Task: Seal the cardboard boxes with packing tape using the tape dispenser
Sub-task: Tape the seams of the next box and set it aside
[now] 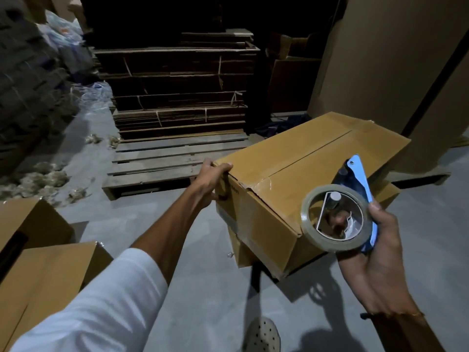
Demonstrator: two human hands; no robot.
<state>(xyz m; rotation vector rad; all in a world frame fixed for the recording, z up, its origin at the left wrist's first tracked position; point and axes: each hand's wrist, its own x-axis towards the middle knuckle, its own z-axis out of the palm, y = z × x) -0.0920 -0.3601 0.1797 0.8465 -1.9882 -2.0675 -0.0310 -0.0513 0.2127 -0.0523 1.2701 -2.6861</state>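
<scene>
A brown cardboard box (pixel 299 171) rests tilted on top of another box (pixel 243 252) in the middle of the view, its top flaps closed along a centre seam. My left hand (pixel 212 182) grips the box's near left corner, fingers over the top edge. My right hand (pixel 380 252) holds a blue tape dispenser (pixel 359 184) with a roll of clear packing tape (pixel 335 219), raised in front of the box's near right corner. A short bit of clear tape shows at the seam's near end.
Other cardboard boxes (pixel 43 262) stand at the lower left. A wooden pallet (pixel 162 161) with a stack of flattened cartons (pixel 177 92) lies behind. A tall cardboard sheet (pixel 396 67) leans at the right. Straw-like scraps (pixel 38 179) litter the grey floor at left. My shoe (pixel 262 335) shows below.
</scene>
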